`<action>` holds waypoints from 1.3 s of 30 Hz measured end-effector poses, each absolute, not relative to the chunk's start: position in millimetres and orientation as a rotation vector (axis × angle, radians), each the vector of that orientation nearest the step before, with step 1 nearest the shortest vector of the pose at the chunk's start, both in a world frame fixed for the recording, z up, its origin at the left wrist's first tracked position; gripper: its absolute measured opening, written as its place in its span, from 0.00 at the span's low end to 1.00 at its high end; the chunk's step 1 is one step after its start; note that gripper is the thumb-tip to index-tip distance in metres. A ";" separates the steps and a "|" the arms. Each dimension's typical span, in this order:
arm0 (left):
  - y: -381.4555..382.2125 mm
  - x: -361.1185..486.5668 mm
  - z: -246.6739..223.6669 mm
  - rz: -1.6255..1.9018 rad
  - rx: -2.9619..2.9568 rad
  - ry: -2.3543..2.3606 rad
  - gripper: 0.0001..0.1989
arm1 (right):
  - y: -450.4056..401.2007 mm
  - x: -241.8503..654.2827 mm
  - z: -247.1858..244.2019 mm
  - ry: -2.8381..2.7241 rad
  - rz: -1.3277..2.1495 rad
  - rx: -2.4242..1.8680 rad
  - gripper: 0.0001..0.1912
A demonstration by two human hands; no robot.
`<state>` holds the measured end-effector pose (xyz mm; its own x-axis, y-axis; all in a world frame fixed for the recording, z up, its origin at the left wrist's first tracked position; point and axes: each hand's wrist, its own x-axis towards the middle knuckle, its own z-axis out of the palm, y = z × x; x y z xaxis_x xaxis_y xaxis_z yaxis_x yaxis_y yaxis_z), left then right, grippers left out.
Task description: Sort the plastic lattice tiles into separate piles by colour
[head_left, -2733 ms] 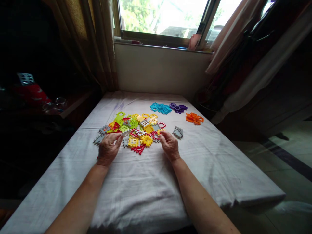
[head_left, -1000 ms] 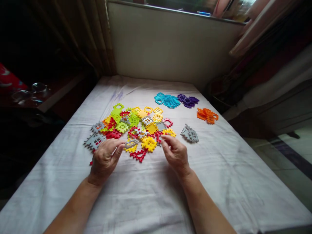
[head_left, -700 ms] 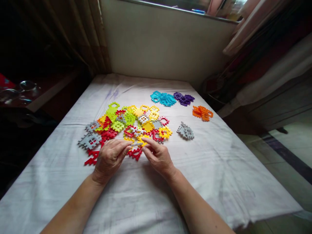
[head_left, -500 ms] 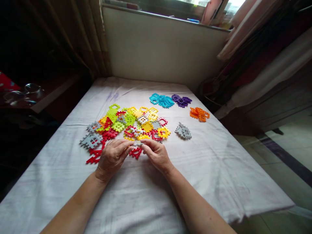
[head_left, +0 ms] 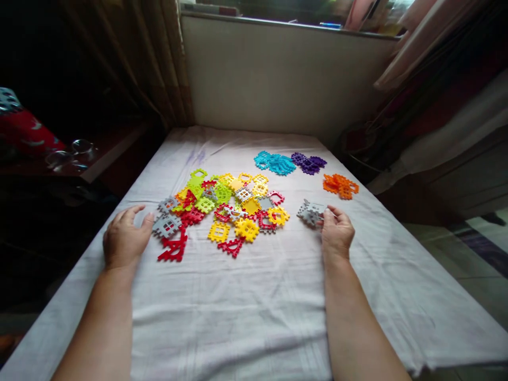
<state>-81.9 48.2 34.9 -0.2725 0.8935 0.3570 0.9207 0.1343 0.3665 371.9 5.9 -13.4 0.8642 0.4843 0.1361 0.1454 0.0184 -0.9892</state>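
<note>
My right hand (head_left: 336, 227) pinches a grey interlocking plastic tile (head_left: 318, 207) by its right edge, over a small pile of grey tiles (head_left: 306, 215). My left hand (head_left: 127, 235) is at the left end of the mixed heap, its thumb and fingers apart, close beside a grey window tile (head_left: 166, 226). Nothing shows in its grasp. Between the hands lies the heap of notched tiles: yellow ones (head_left: 246, 230), lime green ones (head_left: 205, 205) and red ones (head_left: 173, 248), with some grey among them.
Farther back are sorted piles of blue tiles (head_left: 281, 164), purple tiles (head_left: 308, 163) and orange tiles (head_left: 340, 186). A pale cloth (head_left: 230, 307) covers the table. Eyeglasses (head_left: 73, 154) rest on a dark side surface at left; a curtain (head_left: 154, 63) hangs behind.
My hands have moved apart from the middle. The right has carried a grey tile to the grey pile; the left has gone to the heap's left end and opened. The view shifted slightly.
</note>
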 end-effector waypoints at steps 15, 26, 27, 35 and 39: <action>36.3 -72.9 28.3 -0.422 -2.151 -2.313 0.25 | 4.1 383.9 -32.7 -0.662 0.109 -1.828 0.26; 31.6 -45.4 39.5 -0.960 -2.126 -2.330 0.17 | 2.2 378.7 -22.9 -0.631 -0.007 -1.769 0.23; 29.6 -39.6 38.9 -1.065 -2.137 -2.293 0.17 | 1.0 373.3 -19.1 -0.656 -0.024 -1.760 0.22; 8.0 20.2 18.4 -1.417 -2.673 -1.974 0.18 | -11.3 289.7 4.7 -1.361 0.167 -1.468 0.15; 5.6 32.8 13.3 -1.530 -2.746 -1.987 0.17 | -16.5 254.4 3.2 -1.602 0.416 -1.322 0.13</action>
<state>32.8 5.6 13.3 0.1639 0.9497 0.2667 0.5008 -0.3130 0.8070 254.4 -16.5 3.2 0.0717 0.8855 0.4591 0.5501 0.3488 -0.7587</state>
